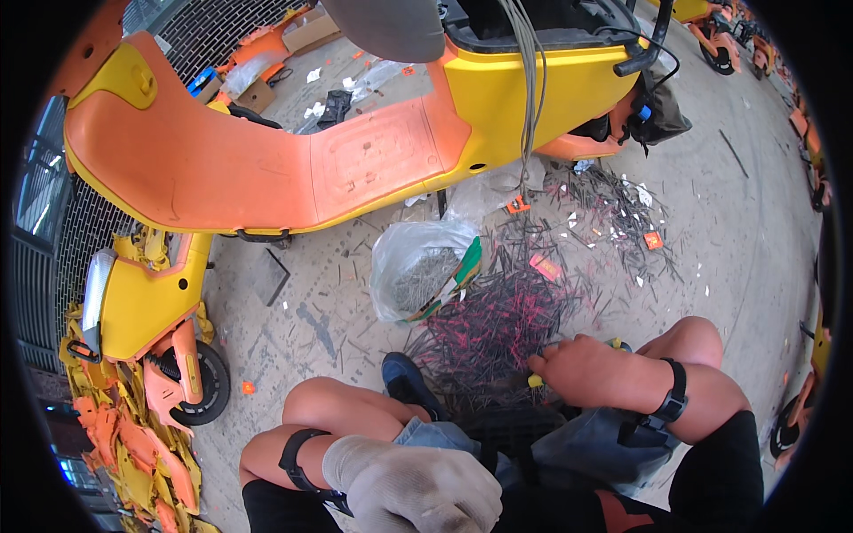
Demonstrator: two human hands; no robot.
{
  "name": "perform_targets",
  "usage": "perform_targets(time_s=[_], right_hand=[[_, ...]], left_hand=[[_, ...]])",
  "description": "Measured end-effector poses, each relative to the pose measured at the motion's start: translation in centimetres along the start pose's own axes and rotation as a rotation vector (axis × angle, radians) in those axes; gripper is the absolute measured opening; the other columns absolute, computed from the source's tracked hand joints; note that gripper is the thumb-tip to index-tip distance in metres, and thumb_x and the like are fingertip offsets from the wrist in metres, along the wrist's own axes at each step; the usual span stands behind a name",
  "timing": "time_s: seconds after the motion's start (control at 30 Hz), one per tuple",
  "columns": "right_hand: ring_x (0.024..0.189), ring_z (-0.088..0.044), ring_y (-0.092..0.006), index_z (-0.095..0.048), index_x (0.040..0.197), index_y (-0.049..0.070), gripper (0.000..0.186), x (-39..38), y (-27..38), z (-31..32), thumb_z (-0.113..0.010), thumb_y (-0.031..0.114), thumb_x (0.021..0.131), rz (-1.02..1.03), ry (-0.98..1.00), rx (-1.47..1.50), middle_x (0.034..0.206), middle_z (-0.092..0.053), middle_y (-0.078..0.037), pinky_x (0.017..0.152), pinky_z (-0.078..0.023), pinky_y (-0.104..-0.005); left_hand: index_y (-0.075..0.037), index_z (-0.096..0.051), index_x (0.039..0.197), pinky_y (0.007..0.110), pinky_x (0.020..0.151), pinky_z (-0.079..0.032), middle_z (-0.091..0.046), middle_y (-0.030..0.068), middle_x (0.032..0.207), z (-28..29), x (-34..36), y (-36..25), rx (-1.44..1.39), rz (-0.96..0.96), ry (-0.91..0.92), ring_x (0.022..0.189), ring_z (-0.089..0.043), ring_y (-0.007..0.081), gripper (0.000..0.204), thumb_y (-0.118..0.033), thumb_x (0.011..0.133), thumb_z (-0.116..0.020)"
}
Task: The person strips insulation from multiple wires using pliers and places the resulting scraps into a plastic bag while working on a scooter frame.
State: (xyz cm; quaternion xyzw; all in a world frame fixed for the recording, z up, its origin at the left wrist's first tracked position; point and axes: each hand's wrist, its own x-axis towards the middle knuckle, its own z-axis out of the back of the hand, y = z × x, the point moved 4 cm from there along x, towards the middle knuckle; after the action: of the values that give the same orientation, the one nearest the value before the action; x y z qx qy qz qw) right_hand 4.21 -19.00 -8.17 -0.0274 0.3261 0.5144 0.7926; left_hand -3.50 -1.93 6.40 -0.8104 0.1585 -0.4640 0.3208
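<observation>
My left hand, in a pale knitted glove, is at my lap at the bottom edge, fingers curled; whatever it holds is hidden. My bare right hand is closed on a yellow-handled tool above my right thigh, its working end hidden. Beside it on the floor lies a pile of thin dark and pink strips. A clear plastic-lined sack with grey stringy material inside stands beyond the pile. A black crate-like object shows between my legs.
A yellow-and-coral scooter body, with cables draped over it, spans the upper view. A front wheel and heaped body panels are at left. More scooters line the right. A grey flat piece and scattered scraps lie on the floor.
</observation>
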Motion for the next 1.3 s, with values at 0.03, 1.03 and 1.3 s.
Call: perform_targets(time_s=[0.03,1.03,1.3], right_hand=[[0.099,-0.068,-0.0344,-0.054,0.127,0.004,0.052,0.0,0.0,-0.1,-0.072,0.024,0.084,0.000,0.000,0.006,0.106,-0.067,-0.015,0.079,-0.054,-0.0436],[0.104,-0.067,-0.0349,-0.056,0.126,0.005,0.053,0.1,-0.3,-0.4,-0.074,0.018,0.079,-0.022,0.034,0.048,0.109,-0.067,-0.015,0.083,-0.053,-0.0453],[0.099,-0.068,-0.0355,-0.056,0.124,0.004,0.046,-0.5,-0.9,-0.1,-0.069,0.013,0.080,-0.113,0.021,0.079,0.107,-0.067,-0.016,0.082,-0.054,-0.0455]], left_hand=[[0.001,-0.068,0.108,0.043,0.051,-0.040,-0.063,0.0132,0.079,-0.1,-0.1,0.1,-0.002,0.009,0.007,0.058,-0.056,0.0308,0.025,-0.021,0.096,-0.066],[0.001,-0.067,0.113,0.039,0.071,-0.052,-0.068,0.0143,0.093,2.8,0.1,-0.6,0.344,0.504,-0.113,0.081,-0.066,0.0312,0.022,-0.015,0.097,-0.062],[-0.004,-0.052,0.136,0.026,0.081,-0.051,-0.062,0.0049,0.102,9.7,-4.4,2.9,0.622,1.076,-0.729,0.086,-0.060,0.0110,0.037,-0.009,0.100,-0.054]])
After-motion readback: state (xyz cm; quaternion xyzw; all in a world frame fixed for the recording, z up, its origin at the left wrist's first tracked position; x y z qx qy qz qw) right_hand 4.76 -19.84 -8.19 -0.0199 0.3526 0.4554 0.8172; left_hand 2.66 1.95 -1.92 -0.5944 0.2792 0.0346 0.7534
